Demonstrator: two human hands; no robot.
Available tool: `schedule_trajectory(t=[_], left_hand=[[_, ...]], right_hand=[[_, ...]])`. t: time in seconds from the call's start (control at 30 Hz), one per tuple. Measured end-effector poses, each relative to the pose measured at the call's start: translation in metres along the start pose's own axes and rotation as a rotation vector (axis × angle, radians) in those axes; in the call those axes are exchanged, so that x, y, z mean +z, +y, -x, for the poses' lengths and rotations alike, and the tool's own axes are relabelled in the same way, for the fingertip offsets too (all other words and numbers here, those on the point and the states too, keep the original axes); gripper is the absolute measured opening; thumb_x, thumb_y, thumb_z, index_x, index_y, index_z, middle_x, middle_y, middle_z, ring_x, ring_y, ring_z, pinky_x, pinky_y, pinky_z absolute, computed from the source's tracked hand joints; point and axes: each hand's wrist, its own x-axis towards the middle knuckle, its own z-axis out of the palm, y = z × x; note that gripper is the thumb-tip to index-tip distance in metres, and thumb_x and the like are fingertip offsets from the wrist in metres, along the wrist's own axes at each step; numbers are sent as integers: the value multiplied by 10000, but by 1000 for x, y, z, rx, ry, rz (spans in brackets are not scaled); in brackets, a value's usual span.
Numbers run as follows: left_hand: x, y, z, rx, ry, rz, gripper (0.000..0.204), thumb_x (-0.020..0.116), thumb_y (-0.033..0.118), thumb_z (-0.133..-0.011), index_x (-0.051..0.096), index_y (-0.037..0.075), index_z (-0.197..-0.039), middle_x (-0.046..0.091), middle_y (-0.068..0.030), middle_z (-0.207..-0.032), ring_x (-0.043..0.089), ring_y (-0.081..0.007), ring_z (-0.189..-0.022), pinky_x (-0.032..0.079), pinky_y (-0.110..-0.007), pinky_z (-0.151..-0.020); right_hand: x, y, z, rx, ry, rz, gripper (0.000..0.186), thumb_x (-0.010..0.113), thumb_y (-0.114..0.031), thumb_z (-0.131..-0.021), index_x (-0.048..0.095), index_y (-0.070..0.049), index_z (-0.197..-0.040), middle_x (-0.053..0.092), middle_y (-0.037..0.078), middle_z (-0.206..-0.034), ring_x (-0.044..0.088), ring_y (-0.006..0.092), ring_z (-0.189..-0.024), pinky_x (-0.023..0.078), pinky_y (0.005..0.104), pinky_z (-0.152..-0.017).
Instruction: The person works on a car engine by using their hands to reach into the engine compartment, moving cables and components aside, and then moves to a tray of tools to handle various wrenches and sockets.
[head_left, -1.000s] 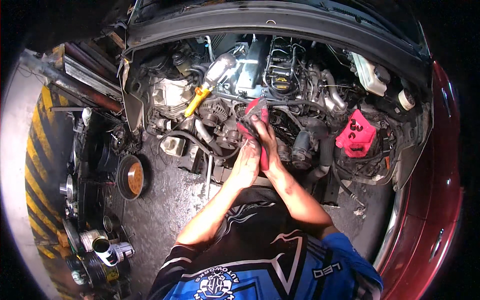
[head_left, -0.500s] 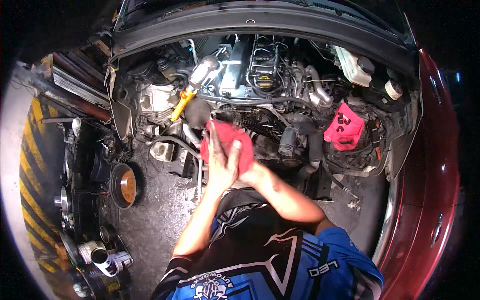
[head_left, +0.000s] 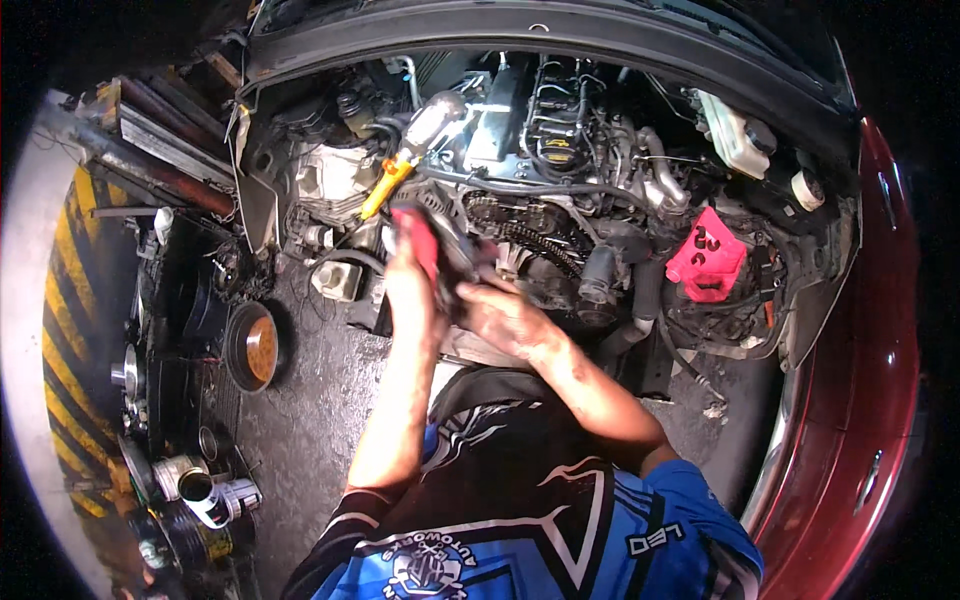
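A red cloth [head_left: 421, 243] is bunched in my left hand [head_left: 408, 290], which is closed on it in front of the engine. Close beside it, my right hand [head_left: 505, 316] has its fingers curled at a dark, curved part [head_left: 452, 240]. Motion smears this part and the fingertips, so its kind is unclear. Both hands are above the near side of the open engine [head_left: 540, 235], where a chain [head_left: 540, 248] shows beyond them.
An orange-handled work light [head_left: 388, 188] shines over the engine. Another red cloth [head_left: 706, 256] lies on the right of the bay. At left are a pan of brown liquid [head_left: 258, 348] and several cans [head_left: 205, 495]. A red car panel [head_left: 850, 400] borders the right.
My hands have moved from pressed together over the spread red cloth to slightly apart. The cloth is now bunched at the left hand, and the dark part shows between them. The view has shifted slightly.
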Motion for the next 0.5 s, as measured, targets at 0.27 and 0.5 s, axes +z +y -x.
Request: schedule_trajectory(t=[0.27,0.5], left_hand=[[-70,-19,-9,246,37,-205,658,485,535,-989,427,7,-1377,552,-135,-1229,572,-210,-1033,450,-335,-872],[-79,-34,-21,365,-100,-360,515,567,162,-964,396,-36,-1408,515,-210,-1369,505,-294,-1270,371,-375,-1077]], right_hand=[[69,-71,-7,70,66,-735,801,346,-662,-963,364,-51,-1480,357,154,-1540,340,281,-1417,254,461,-1175],[100,-16,-13,-113,42,-177,659,323,-444,-1051,180,-32,-1545,268,97,-1588,256,223,-1460,173,386,-1205]])
